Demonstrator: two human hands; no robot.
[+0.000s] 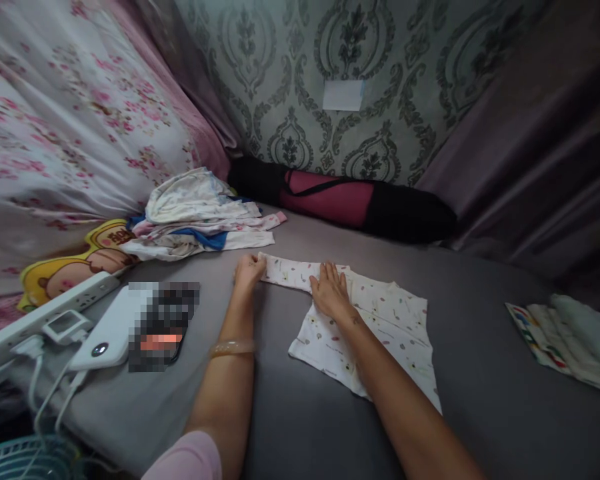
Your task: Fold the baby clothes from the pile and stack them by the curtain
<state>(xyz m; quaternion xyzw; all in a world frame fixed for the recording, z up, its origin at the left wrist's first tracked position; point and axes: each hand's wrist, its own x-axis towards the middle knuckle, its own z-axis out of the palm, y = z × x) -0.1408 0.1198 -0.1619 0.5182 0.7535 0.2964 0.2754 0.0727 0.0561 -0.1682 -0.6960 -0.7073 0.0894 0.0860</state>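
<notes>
A small white long-sleeved shirt [390,313] with a scattered print lies spread on the grey sheet [300,427]. Its left sleeve stretches out sideways, and my left hand [250,270] grips the cuff with fingers closed. Flat on the shirt, near where that sleeve joins the body, rests my right hand [331,293] with its fingers stretched out. My right forearm crosses the shirt and hides part of its lower body. The other sleeve does not show; the shirt's right side looks folded in.
Heaped clothes [195,213] lie at the back left. A long black and maroon bag [325,200] runs along the wall. Folded clothes [570,340] sit at the right. A power strip [80,300], a white power bank [110,333], a blurred-out phone-like item [163,327] and cables are at the left.
</notes>
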